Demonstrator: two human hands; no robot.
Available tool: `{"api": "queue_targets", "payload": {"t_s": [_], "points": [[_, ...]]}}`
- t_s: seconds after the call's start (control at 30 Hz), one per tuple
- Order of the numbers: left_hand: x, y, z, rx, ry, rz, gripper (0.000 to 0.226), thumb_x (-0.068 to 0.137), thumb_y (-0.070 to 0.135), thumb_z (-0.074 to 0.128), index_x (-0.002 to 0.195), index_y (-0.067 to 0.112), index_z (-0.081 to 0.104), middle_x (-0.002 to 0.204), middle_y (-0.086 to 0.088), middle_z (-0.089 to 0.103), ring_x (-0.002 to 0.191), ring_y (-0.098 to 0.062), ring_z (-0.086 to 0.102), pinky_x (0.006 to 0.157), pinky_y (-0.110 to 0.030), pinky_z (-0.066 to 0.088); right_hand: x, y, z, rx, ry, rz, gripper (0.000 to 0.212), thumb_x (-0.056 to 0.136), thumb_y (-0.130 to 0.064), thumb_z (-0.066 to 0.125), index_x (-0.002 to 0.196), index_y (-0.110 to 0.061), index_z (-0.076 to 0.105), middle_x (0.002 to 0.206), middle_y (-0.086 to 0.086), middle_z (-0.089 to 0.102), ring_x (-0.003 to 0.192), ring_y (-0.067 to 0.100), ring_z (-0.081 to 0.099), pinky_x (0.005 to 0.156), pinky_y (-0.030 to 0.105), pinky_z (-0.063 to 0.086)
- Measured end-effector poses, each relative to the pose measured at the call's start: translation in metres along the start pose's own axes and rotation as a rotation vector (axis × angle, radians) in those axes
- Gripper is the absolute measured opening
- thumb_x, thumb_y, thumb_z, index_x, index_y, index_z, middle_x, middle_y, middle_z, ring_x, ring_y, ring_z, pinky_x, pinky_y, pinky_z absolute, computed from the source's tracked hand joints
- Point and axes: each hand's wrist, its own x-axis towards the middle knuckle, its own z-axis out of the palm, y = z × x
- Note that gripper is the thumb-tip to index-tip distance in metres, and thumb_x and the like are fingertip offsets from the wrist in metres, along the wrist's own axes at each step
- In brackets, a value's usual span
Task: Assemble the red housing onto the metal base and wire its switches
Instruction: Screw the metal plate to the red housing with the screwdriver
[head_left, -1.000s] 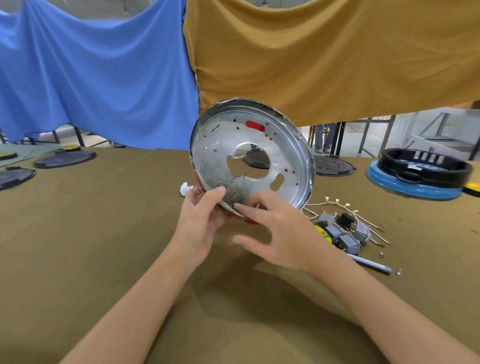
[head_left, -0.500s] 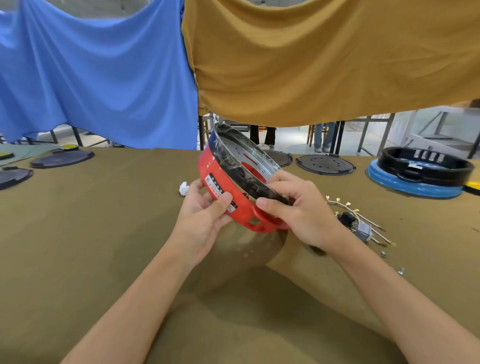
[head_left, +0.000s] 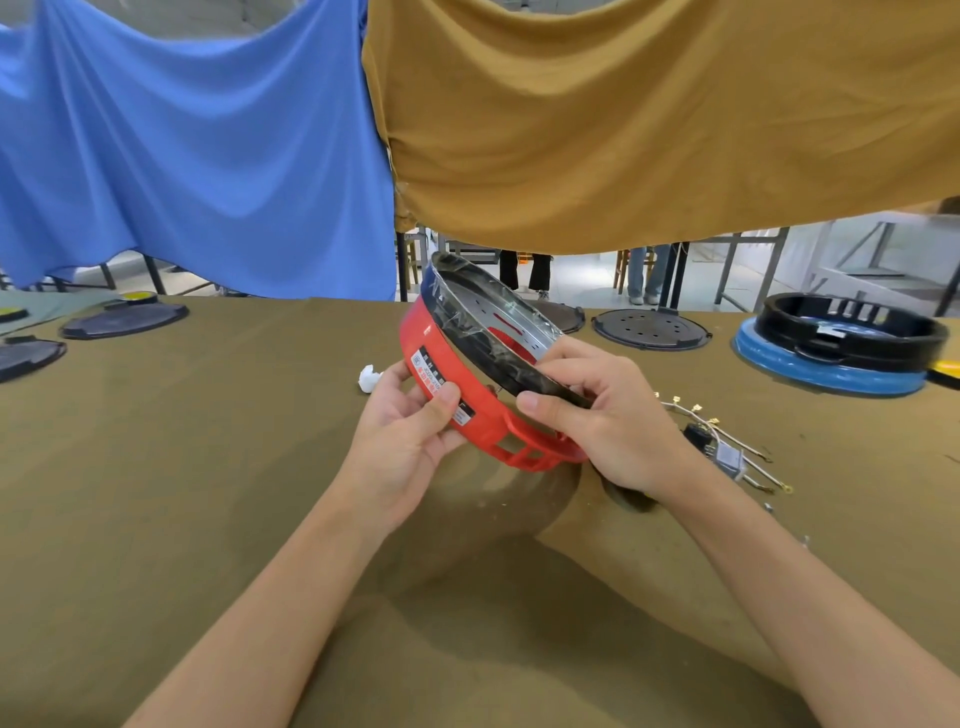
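Observation:
I hold a red ring-shaped housing tilted above the table, with the shiny metal base seated inside it, its rim wrapped in clear film. My left hand grips the housing's left wall, thumb across its white and black label. My right hand grips the near right rim, fingers curled over the metal edge. The switches with their wires lie on the table just right of my right wrist, partly hidden by it.
A crumpled white scrap lies left of the housing. Dark round plates sit at the far edge, more plates at far left. A black ring on a blue base stands at the right. Blue and ochre cloths hang behind.
The assembly was turned from its metal underside facing me to edge-on with the red wall showing. My right hand moved onto the near right rim, covering part of the switches.

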Motion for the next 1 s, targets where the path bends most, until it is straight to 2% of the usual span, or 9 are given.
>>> {"api": "queue_targets", "payload": {"t_s": [0.13,0.33,0.5,0.57,0.67,0.77,0.87,1.0], "points": [[0.0,0.0,-0.001,-0.013,0.005,-0.008,0.059,0.085,0.006,0.06,0.14,-0.002,0.039,0.12,-0.02,0.069,0.104,-0.032,0.071,0.078,-0.04,0.06,-0.001,-0.001,0.003,-0.008,-0.021,-0.004,0.013,0.092,-0.013,0.068,0.087,-0.003,0.075,0.091,0.005,0.06,0.08,0.019,0.06,0.075,0.036,0.05],[0.001,-0.003,-0.002,-0.015,0.034,-0.005,0.058,0.085,0.006,0.06,0.138,-0.005,0.04,0.113,-0.017,0.072,0.099,-0.029,0.072,0.076,-0.039,0.06,-0.002,0.002,0.007,-0.076,-0.041,-0.042,0.018,0.091,-0.016,0.069,0.079,-0.003,0.072,0.087,0.0,0.057,0.076,0.018,0.058,0.073,0.036,0.049],[0.001,-0.004,-0.002,0.003,0.054,-0.005,0.054,0.087,0.006,0.059,0.136,-0.006,0.042,0.112,-0.015,0.073,0.1,-0.028,0.072,0.078,-0.037,0.06,-0.002,0.004,0.015,-0.156,-0.017,-0.114,0.014,0.091,-0.021,0.07,0.087,-0.009,0.076,0.086,-0.01,0.057,0.079,0.011,0.059,0.069,0.022,0.05],[0.001,-0.004,-0.002,0.011,0.057,-0.008,0.053,0.087,0.006,0.059,0.136,-0.007,0.042,0.112,-0.015,0.073,0.1,-0.028,0.072,0.078,-0.037,0.06,-0.003,0.006,0.015,-0.158,0.003,-0.113,0.014,0.091,-0.021,0.07,0.086,-0.01,0.076,0.086,-0.009,0.058,0.078,0.011,0.059,0.069,0.025,0.051],[0.0,-0.004,-0.001,0.011,0.07,-0.018,0.052,0.088,0.004,0.057,0.136,-0.009,0.041,0.114,-0.018,0.071,0.101,-0.03,0.072,0.078,-0.038,0.06,-0.004,0.008,0.015,-0.175,0.008,-0.109,0.015,0.091,-0.022,0.07,0.087,-0.009,0.077,0.087,-0.006,0.06,0.077,0.014,0.06,0.07,0.036,0.052],[0.0,-0.004,0.001,0.007,0.088,-0.025,0.054,0.088,0.003,0.057,0.137,-0.01,0.04,0.115,-0.02,0.07,0.1,-0.03,0.072,0.078,-0.038,0.06,-0.005,0.009,0.016,-0.171,-0.009,-0.125,0.014,0.091,-0.021,0.07,0.091,-0.009,0.078,0.089,-0.004,0.06,0.08,0.016,0.061,0.071,0.04,0.052],[0.0,-0.003,0.001,-0.001,0.086,-0.035,0.056,0.087,0.004,0.057,0.138,-0.01,0.039,0.123,-0.024,0.066,0.104,-0.031,0.07,0.081,-0.039,0.06,-0.005,0.01,0.017,-0.197,0.008,-0.162,0.016,0.091,-0.02,0.07,0.098,-0.008,0.078,0.09,-0.001,0.061,0.08,0.017,0.061,0.072,0.04,0.052],[0.001,-0.001,0.0,-0.025,0.079,-0.071,0.054,0.088,0.005,0.056,0.138,-0.007,0.042,0.121,-0.019,0.068,0.108,-0.03,0.069,0.084,-0.039,0.059,-0.007,0.01,0.019,-0.307,0.006,-0.229,0.023,0.093,-0.022,0.068,0.11,-0.01,0.075,0.09,-0.004,0.058,0.077,0.012,0.058,0.071,0.028,0.05]]}}
